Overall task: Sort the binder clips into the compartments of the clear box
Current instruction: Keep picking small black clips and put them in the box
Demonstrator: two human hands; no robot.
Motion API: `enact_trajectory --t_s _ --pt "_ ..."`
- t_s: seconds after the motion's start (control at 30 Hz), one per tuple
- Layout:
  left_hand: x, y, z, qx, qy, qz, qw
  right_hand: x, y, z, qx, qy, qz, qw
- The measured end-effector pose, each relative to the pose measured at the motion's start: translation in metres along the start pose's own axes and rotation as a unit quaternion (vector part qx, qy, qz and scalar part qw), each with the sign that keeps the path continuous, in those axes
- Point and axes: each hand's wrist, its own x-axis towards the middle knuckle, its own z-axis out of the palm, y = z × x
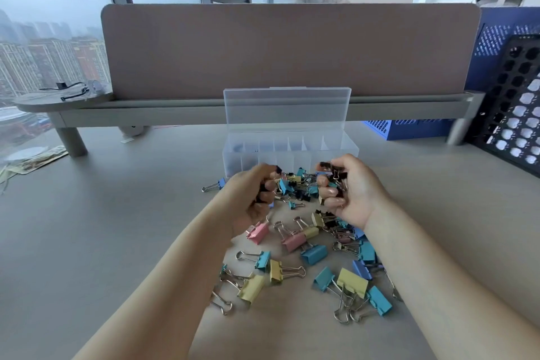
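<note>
A clear box [352, 152] with its lid up stands at the back of the table, split into several narrow compartments. In front of it lies a heap of binder clips [304, 242] in blue, yellow, pink and black, large and small. My left hand [251, 196] is curled round a few small black clips just left of the heap's far end. My right hand [347, 190] grips a bunch of small black clips close to the box's front wall. One blue clip [214, 185] lies apart at the left.
A beige divider panel [292, 47] on a raised shelf runs behind the box. A black perforated crate [514, 102] and a blue one [420, 128] stand at the right. Papers [32, 161] lie at the far left. A person sits beyond the divider.
</note>
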Motion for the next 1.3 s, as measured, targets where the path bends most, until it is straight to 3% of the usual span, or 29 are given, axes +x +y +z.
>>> enact_trajectory --t_s 0.1,0.2,0.27,0.33,0.43,0.53,0.6,0.67,0.77,0.87,1.07,1.2,1.27,1.3 --pt "-0.002 0.004 -0.006 -0.158 -0.036 -0.048 0.986 -0.003 0.000 -0.002 0.029 -0.003 -0.002 1.000" --pt "0.001 0.002 -0.010 -0.176 -0.028 -0.037 0.983 -0.001 0.003 -0.002 -0.043 0.014 -0.022 0.999" --pt "0.004 -0.001 -0.013 -0.139 0.006 -0.021 0.990 -0.002 0.004 0.001 -0.164 0.024 -0.060 0.984" --pt "0.005 -0.002 -0.014 -0.038 0.039 0.009 0.998 -0.006 0.003 0.008 -0.340 0.034 -0.114 0.933" --pt "0.008 0.000 -0.014 0.157 0.060 0.062 0.984 0.003 0.004 0.012 -0.565 0.025 -0.159 0.809" --pt "0.023 0.004 -0.018 0.386 0.089 0.136 0.908 0.015 0.011 0.015 -0.665 0.015 -0.149 0.732" --pt "0.028 0.004 -0.023 0.516 0.105 0.167 0.834 0.019 0.014 0.017 -0.681 0.039 -0.147 0.716" --pt "0.030 0.002 -0.026 0.585 0.132 0.161 0.784 0.019 0.014 0.018 -0.695 0.057 -0.161 0.698" --pt "0.023 -0.004 -0.029 0.627 0.152 0.153 0.749 0.015 0.015 0.015 -0.730 0.050 -0.181 0.657" --pt "0.014 -0.004 -0.028 0.639 0.136 0.158 0.740 0.011 0.017 0.016 -0.762 0.036 -0.195 0.616" --pt "0.006 -0.002 -0.030 0.633 0.090 0.139 0.757 0.011 0.025 0.016 -0.770 0.049 -0.224 0.595" --pt "0.007 -0.003 -0.026 0.616 0.121 0.182 0.757 0.016 0.028 0.009 -0.767 0.059 -0.228 0.597" --pt "0.006 -0.003 -0.022 0.640 0.128 0.195 0.732 0.016 0.027 0.009 -0.751 0.055 -0.229 0.617" --pt "0.006 -0.005 -0.020 0.655 0.125 0.197 0.718 0.017 0.026 0.010 -0.723 0.045 -0.225 0.651"
